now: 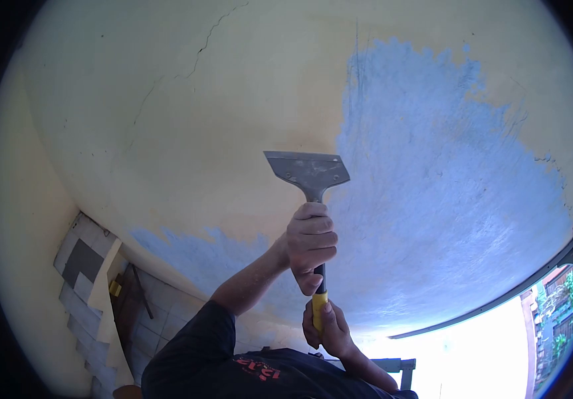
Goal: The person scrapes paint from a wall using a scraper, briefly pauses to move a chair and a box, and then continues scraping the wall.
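Note:
A long-handled scraper (308, 169) with a wide, flat metal blade stands upright in the middle of the head view. Its blade overlaps the cream-painted surface, close to the left edge of a bare bluish patch (426, 153). My left hand (311, 243) is closed around the dark shaft just below the blade, fingers wrapped over it. Lower down, my right hand (330, 329) grips the yellow end of the handle (320, 311), with its thumb along the side. Both hands are shut on the same tool.
Thin cracks (201, 50) run through the cream paint at the upper left. A second bluish patch (200, 256) lies lower left. Stepped, tiled stairs (84, 292) stand at the left, beside a tiled floor (160, 299). Bright daylight enters through an opening (479, 352) at the lower right.

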A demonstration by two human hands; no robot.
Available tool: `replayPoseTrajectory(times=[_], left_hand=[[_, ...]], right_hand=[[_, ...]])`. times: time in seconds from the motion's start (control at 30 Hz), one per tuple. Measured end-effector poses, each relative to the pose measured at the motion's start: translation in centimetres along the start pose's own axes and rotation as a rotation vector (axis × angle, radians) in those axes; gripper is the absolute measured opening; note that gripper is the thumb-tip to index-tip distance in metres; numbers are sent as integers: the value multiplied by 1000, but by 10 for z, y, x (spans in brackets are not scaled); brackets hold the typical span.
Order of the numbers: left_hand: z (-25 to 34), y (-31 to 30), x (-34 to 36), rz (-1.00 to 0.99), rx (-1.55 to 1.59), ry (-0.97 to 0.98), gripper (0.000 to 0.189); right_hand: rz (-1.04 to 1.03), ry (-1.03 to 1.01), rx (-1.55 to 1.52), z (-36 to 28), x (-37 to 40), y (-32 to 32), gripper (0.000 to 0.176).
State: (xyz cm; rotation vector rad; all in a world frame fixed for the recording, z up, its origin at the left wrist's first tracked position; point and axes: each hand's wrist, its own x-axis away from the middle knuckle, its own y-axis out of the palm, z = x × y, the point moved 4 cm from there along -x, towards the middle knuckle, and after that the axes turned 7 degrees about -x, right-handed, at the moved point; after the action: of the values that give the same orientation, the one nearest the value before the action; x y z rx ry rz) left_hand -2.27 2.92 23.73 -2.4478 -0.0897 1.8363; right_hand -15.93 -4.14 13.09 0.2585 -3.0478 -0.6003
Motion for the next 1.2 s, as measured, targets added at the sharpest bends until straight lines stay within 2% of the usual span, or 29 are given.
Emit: replayPoseTrajectory(times=[0.27, 0.33, 0.47, 0.57, 0.67, 0.8, 0.93, 1.0, 1.07, 1.13, 1.2], left_hand=[[-22, -1, -6, 12, -23, -11, 53], [-25, -4, -7, -17, 39, -37, 47], [-31, -10, -20, 16, 6, -59, 54], [-36, -15, -32, 2, 21, -35, 47], [-37, -15, -54, -4, -37, -113, 53], [-65, -28, -88, 66, -65, 112, 54], [-76, -40, -120, 21, -121, 229, 57], [-68, -45, -114, 50, -89, 195, 51], [-47, -45, -81, 194, -113, 171, 48], [-22, -50, -46, 49, -221, 98, 50], [3, -45, -38, 24, -154, 2, 57]], right_hand=[[56, 7, -2, -6, -22, 6, 53], [77, 21, -9, -10, -23, 13, 52], [42, 27, -66, -20, -30, 25, 51], [11, 32, -88, -29, -36, 33, 49], [-31, 6, -106, -40, -44, 34, 48], [-108, -22, -117, -80, -62, 42, 47], [-118, -136, -48, -110, -72, 59, 45], [-134, -176, -31, -97, -62, 61, 44], [-209, -184, -61, -67, -52, 53, 42], [-342, -150, -169, -37, -40, 47, 48], [-413, -1, -375, -12, -22, 42, 53]])
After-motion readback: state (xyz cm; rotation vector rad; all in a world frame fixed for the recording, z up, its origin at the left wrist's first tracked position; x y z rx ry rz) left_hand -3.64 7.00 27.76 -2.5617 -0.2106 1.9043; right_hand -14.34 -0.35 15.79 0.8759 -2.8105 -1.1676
